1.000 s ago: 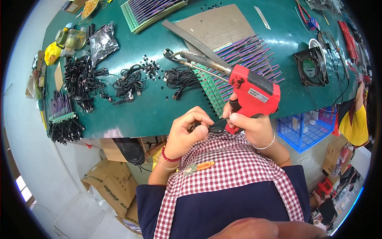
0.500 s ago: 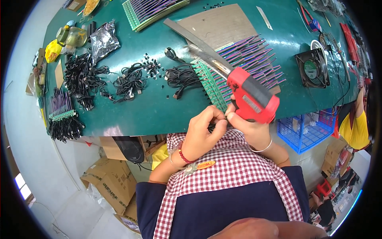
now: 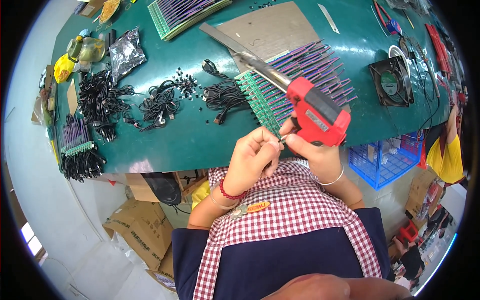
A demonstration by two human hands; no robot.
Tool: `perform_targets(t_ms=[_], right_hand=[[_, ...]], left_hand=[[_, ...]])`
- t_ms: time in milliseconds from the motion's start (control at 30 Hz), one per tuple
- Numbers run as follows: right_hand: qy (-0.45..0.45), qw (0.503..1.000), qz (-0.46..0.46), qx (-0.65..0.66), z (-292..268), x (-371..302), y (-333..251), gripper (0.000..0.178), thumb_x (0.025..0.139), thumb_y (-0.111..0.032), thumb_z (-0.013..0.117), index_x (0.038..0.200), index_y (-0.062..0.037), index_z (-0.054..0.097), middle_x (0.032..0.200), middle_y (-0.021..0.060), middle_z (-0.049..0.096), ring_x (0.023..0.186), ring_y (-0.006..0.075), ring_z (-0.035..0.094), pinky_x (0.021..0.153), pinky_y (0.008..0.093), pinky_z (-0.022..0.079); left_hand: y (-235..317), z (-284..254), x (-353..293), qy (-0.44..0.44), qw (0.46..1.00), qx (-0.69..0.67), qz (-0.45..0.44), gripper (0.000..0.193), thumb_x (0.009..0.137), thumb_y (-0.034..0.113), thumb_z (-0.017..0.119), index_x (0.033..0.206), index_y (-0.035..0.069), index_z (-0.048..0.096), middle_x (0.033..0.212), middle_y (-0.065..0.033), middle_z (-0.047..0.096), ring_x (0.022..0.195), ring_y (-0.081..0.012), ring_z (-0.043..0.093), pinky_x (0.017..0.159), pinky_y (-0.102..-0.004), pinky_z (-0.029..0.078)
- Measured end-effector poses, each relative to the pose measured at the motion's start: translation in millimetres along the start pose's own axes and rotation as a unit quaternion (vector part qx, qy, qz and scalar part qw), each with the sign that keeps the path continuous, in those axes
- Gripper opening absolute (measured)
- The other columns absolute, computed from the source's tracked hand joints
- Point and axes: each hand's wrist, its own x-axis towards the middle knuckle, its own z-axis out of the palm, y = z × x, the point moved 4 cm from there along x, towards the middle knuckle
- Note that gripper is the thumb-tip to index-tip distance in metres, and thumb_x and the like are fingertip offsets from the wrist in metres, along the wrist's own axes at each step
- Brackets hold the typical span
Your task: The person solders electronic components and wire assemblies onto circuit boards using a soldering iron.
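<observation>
My left hand is closed, its thumb and forefinger pinched together near the table's front edge. Fingertips of my right hand meet it in a pinch. Between them shows a thin, small piece too tiny to name. A red-and-black gun-shaped tool with a long metal barrel lies right above my right hand and hides part of it; whether that hand grips it, I cannot tell. Beyond my hands lies a row of green circuit boards with purple-and-blue wires fanning to the right.
Bundles of black USB cables and loose small black parts lie to the left. Finished-looking boards with cables hang over the left edge. Cardboard lies behind; a black fan stands right, above a blue crate.
My left hand has turned and moved slightly left and up, its fingers more curled. My right hand stays close to it. The whole view has shifted a little.
</observation>
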Motion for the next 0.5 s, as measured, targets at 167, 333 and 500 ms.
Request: perform_targets(t_ms=[167,333,500], right_hand=[[-0.041,0.999,-0.007,0.036,2,-4,2,0.023,0.081,0.0,0.062,0.103,-0.0013,0.055,0.092,0.0053,0.058,0.085,0.0094,0.056,0.075,0.0257,0.046],[-0.046,0.965,-0.193,-0.173,-3,-1,0,0.039,0.076,0.001,0.068,0.111,0.0003,0.051,0.09,0.0076,0.064,0.078,0.0119,0.063,0.066,0.0247,0.05],[-0.023,0.947,-0.203,-0.249,4,-2,-14,0.021,0.069,0.005,0.065,0.088,-0.0034,0.06,0.084,0.0067,0.059,0.076,0.0165,0.06,0.066,0.028,0.048]], left_hand=[[-6,1,2,-0.027,0.998,-0.032,-0.039,0.014,0.092,0.011,0.048,0.083,0.001,0.051,0.054,-0.0004,0.046,0.041,-0.0062,0.042,0.037,-0.0203,0.027],[-6,0,2,-0.043,0.996,-0.047,-0.068,0.015,0.092,0.009,0.048,0.08,0.001,0.051,0.054,0.0003,0.046,0.039,-0.0055,0.036,0.037,-0.0208,0.026],[-7,-2,0,-0.046,0.993,-0.055,-0.091,0.015,0.092,0.009,0.047,0.08,0.001,0.051,0.054,0.0009,0.045,0.04,-0.0048,0.035,0.038,-0.0204,0.026]])
